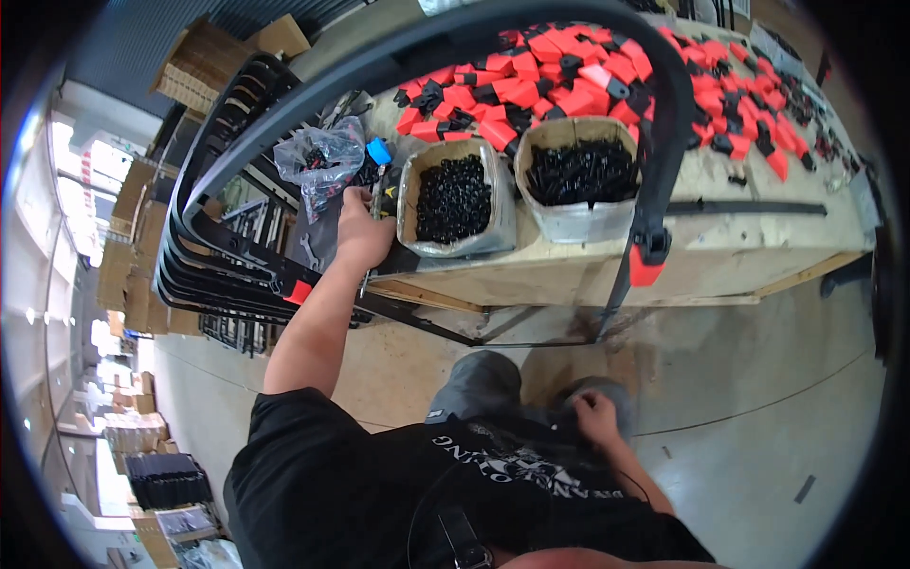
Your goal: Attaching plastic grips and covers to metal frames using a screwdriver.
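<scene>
My left hand (365, 232) is at the left end of the workbench, its fingers closed around a long thin metal tool (377, 201). A blue piece (379, 151) sits at the tool's far end; I cannot make out the tool's kind. Low in front of my body, my right hand (595, 417) has its fingers curled together; what they hold, if anything, is too small to tell. A large black tubular frame (668, 142) with red end pieces (647, 270) arches over the bench front. Beside my left hand stands a box of small black parts (453, 201).
A second box (583, 223) holds black fasteners. Red and black plastic caps (559, 81) are heaped behind it. A clear plastic bag (322, 156) and a wrench (309, 251) lie at left. A black strip (749, 208) lies at right. More black frames (175, 270) are stacked at left.
</scene>
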